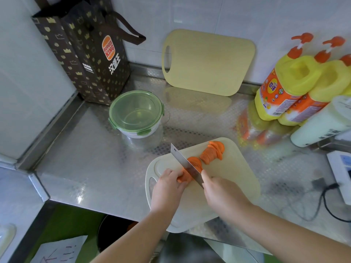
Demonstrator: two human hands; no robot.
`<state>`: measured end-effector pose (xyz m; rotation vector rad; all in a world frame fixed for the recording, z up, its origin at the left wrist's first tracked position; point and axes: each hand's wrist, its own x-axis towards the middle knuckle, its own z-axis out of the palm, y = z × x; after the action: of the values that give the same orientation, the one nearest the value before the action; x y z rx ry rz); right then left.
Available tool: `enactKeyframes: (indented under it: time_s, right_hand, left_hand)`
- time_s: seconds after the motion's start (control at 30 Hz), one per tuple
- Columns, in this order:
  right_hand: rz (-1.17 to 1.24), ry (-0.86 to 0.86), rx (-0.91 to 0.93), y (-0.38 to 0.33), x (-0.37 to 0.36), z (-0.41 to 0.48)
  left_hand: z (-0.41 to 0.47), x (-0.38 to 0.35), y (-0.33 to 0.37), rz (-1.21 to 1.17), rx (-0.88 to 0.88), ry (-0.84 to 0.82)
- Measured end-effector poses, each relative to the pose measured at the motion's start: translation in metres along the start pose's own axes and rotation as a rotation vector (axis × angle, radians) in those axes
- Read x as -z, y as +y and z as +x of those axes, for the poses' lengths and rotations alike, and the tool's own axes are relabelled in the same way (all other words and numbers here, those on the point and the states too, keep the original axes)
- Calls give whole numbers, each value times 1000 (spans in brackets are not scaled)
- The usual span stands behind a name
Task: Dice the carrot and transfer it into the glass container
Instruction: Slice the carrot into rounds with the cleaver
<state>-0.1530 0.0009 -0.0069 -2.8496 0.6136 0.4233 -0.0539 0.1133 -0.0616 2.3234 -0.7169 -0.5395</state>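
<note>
Curled over the uncut end of the carrot (183, 178), the left hand (168, 186) pins it to the white cutting board (239, 179), fingertips tucked back from the edge. The right hand (220, 192) is wrapped round the handle of a cleaver (183, 161), forefinger lying along the spine; the handle itself is hidden in the fist. The blade stands in the carrot just beside the left fingers, tip pointing away from the person.

Slicing looks to be the step in hand, well along but short of dicing. Round slices (212, 151) lie fanned on the far part of the board, a second leaning stack (196, 162) sits against the blade, and only a short stub is left under the left hand. The next cuts call for the fingers to retreat as the stub shortens, since blade and fingertips are very near. After that the rounds need stacking and cross-cutting into cubes.

On the steel counter (91, 158), to the left beyond the board, the glass container (135, 112) stands with its green clip lid on, which will have to come off before any transfer. Further back, a yellow cutting board (209, 61) leans on the wall and a Burger King paper bag (85, 54) fills the corner. Yellow pump bottles (290, 86) crowd the right side, clear of the path.
</note>
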Motion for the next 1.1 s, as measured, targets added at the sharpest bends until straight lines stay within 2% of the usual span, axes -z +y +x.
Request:
enactKeyframes:
  time_s: [0.5, 0.77, 1.0, 1.1]
  right_hand:
    - [-68, -30, 24, -2, -1, 1]
    - [-67, -122, 18, -5, -2, 8]
    - [-129, -111, 0, -13, -13, 19]
    - [-83, -87, -24, -9, -15, 19]
  left_hand:
    - [1, 2, 2, 8, 1, -8]
    - [3, 2, 1, 45, -23, -9]
    - [1, 4, 3, 37, -31, -15]
    - [-1, 4, 2, 49, -32, -15]
